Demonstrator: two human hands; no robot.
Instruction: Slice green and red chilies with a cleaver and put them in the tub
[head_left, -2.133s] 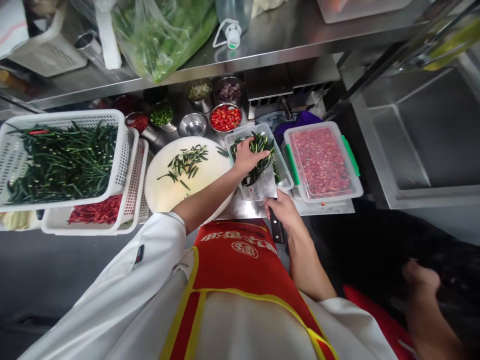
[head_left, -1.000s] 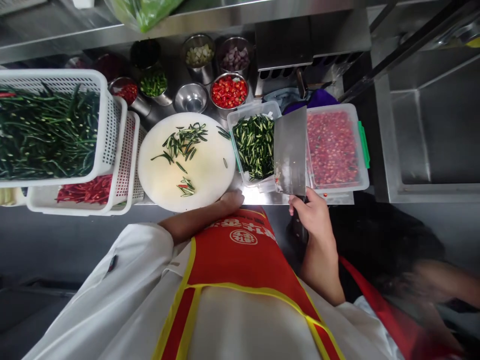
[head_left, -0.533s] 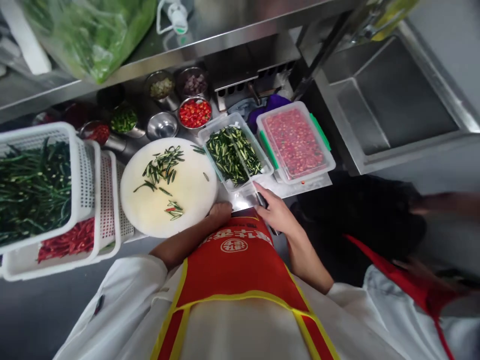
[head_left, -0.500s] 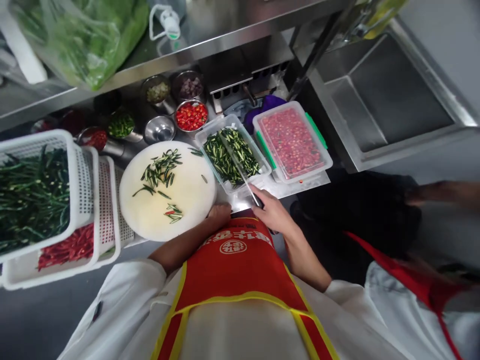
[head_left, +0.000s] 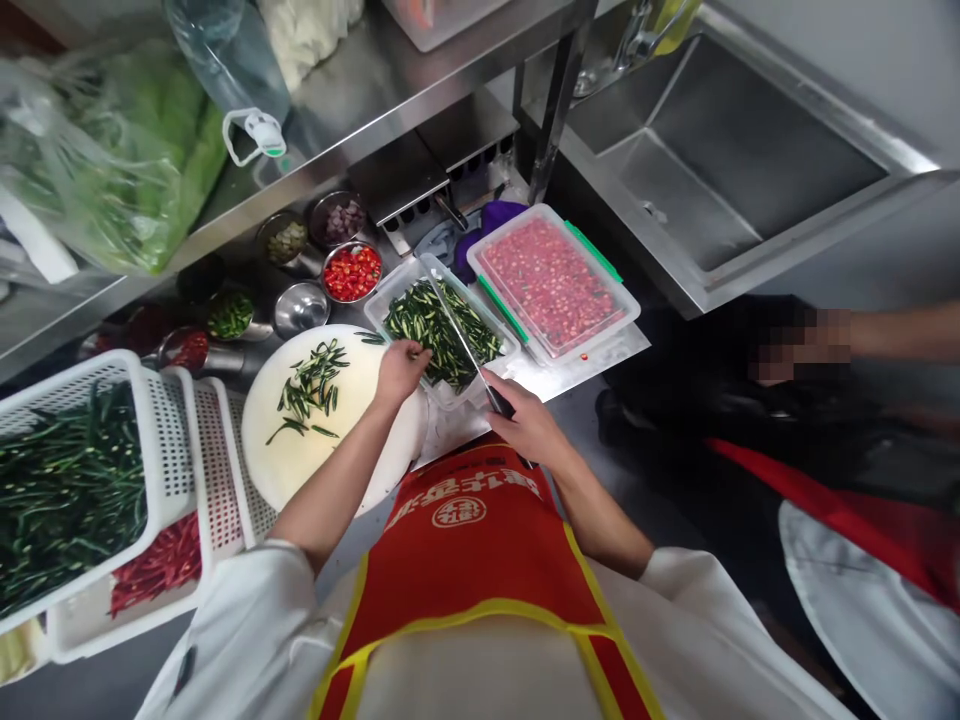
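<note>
In my right hand [head_left: 523,412] is the dark handle of a kitchen knife [head_left: 456,318]. Its blade slants up and left over a clear plastic container [head_left: 512,362] full of cut green chilies [head_left: 409,318]. My left hand [head_left: 403,370] hovers at the container's near left side, fingers pinched together; whatever they hold, if anything, is too small to make out. Left of it lies a round white cutting board [head_left: 262,455], with a small heap of green chili pieces [head_left: 311,385] on it. My left forearm covers part of the board.
A lidded container [head_left: 551,280] of chopped red pieces stands on the right. White baskets [head_left: 169,440] of long green and red chilies are at left. Metal bowls [head_left: 300,310] line the back beneath a steel shelf [head_left: 360,140]. A sink [head_left: 739,150] and another person's arm [head_left: 900,335] are at right.
My left hand has risen from the board's near edge to the container of green chilies. The knife stays over the container. The view has shifted, showing more of the shelf.
</note>
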